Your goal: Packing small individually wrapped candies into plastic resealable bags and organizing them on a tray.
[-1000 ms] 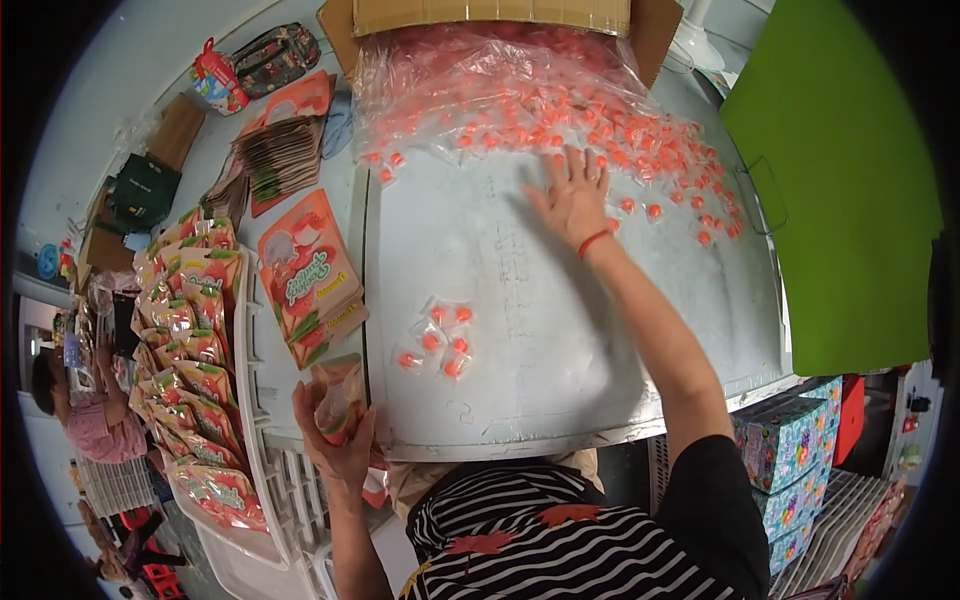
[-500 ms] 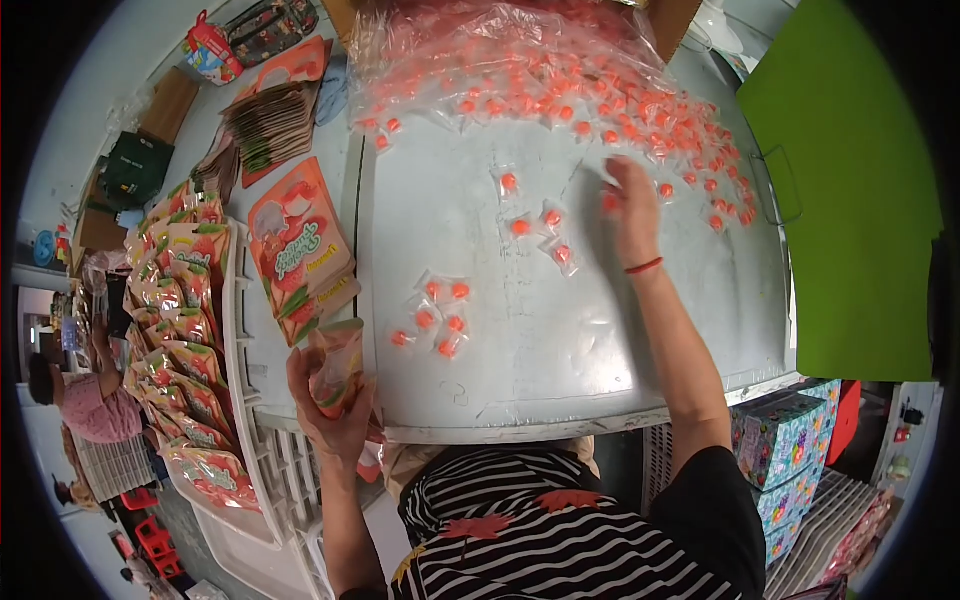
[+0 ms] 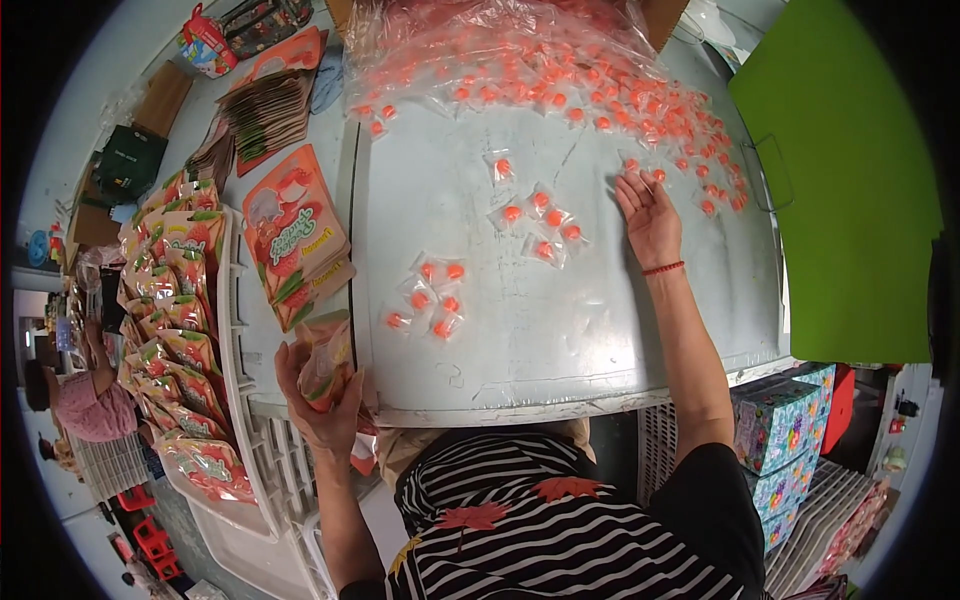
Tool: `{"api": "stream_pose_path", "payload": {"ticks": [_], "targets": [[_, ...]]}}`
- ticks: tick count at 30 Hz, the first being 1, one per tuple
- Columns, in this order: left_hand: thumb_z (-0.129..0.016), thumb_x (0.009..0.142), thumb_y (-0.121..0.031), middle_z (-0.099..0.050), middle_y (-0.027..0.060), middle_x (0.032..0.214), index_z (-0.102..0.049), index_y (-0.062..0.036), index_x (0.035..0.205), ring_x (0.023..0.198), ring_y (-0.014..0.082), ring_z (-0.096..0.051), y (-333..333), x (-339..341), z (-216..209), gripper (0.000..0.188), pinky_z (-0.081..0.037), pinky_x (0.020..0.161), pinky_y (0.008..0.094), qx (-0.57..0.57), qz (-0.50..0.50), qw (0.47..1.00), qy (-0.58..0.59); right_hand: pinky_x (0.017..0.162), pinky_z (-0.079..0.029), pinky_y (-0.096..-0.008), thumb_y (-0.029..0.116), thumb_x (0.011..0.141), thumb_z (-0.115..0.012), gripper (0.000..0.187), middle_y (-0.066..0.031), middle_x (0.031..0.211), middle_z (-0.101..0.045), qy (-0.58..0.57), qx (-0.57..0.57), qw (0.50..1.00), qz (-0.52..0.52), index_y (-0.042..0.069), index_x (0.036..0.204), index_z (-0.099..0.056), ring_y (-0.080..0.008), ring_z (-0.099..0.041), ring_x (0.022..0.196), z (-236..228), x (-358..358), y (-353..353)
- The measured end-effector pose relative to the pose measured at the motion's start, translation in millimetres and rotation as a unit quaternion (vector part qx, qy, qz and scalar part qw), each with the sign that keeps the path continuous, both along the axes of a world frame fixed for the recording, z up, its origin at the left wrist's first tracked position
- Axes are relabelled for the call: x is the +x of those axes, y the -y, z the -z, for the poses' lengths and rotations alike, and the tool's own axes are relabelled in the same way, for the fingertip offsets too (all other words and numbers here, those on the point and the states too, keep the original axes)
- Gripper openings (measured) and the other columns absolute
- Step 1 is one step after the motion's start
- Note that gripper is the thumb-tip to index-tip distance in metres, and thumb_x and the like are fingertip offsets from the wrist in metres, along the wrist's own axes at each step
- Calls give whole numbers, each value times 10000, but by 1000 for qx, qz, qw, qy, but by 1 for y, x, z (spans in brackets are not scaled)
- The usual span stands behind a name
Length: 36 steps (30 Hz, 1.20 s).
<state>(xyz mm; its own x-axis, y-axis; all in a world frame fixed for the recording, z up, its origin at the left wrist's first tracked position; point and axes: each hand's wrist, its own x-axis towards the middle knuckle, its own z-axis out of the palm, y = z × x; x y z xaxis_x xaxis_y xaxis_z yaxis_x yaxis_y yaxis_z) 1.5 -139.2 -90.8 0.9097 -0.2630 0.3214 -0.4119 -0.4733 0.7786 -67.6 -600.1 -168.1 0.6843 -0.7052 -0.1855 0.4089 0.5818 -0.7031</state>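
My left hand [image 3: 322, 400] is wrapped round a standing orange-pink pouch [image 3: 325, 365] at the table's left front. The pouch's mouth is partly spread; its inside I cannot make out. My right hand [image 3: 654, 225], with a red cord at the wrist, hovers over the table with fingers stretched and nothing visibly in them. Just beyond its fingertips lies a clear-wrapped red candy [image 3: 658, 175], with another beside it. To its left sits a loose group of wrapped candies [image 3: 554, 217], and nearer me a second group [image 3: 421, 299].
A large heap of wrapped candies [image 3: 600, 85] covers the table's far side. Flat pouches [image 3: 295, 235] lie left, before stacked pouches [image 3: 268, 115]. A white crate [image 3: 236, 330] holds upright filled pouches [image 3: 200, 350]. A green panel [image 3: 840, 190] stands right. Another person [image 3: 90, 405] is far left.
My right hand has shifted right and turned, its fingers straightening. The middle candy group has gained candies on its right side. My left hand keeps its hold on the pouch.
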Motion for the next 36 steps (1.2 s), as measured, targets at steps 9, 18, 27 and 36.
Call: {"api": "stream_pose_path", "payload": {"ticks": [9, 18, 27, 36], "targets": [[-746, 680, 19, -463, 202, 1303, -253, -39, 1415, 1178, 281, -493, 10, 1, -2, 887, -409, 985, 360, 27, 18, 999, 18, 1074, -268, -442, 431, 842, -578, 606, -157, 1368, -394, -177, -740, 642, -97, 62, 1305, -451, -343, -341, 1299, -21, 30, -45], [-733, 679, 42, -480, 182, 1279, -265, -48, 1412, 1143, 270, -508, 7, 1, -8, 875, -415, 969, 350, 36, 3, 999, 34, 954, -350, -503, 424, 812, -634, 530, -166, 1204, -474, -61, -829, 538, -138, 68, 1191, -531, -336, -452, 1162, 4, 105, -100], [-750, 677, 38, -469, 178, 1271, -271, -40, 1409, 1160, 265, -487, 5, 7, -6, 878, -412, 973, 358, 14, 2, 1000, 27, 983, -358, -477, 281, 844, -609, 406, -174, 1128, -529, 5, -780, 625, -22, 26, 1154, -541, -344, -472, 1128, 6, 111, -126], [-726, 660, 52, -478, 197, 1281, -271, -48, 1414, 1167, 287, -489, 0, 2, 0, 886, -392, 999, 361, 17, -17, 1000, -1, 1004, -306, -550, 368, 867, -554, 351, -106, 1282, -472, -382, -810, 442, 45, 176, 1159, -586, -376, -384, 1229, 5, 68, 74]]}}
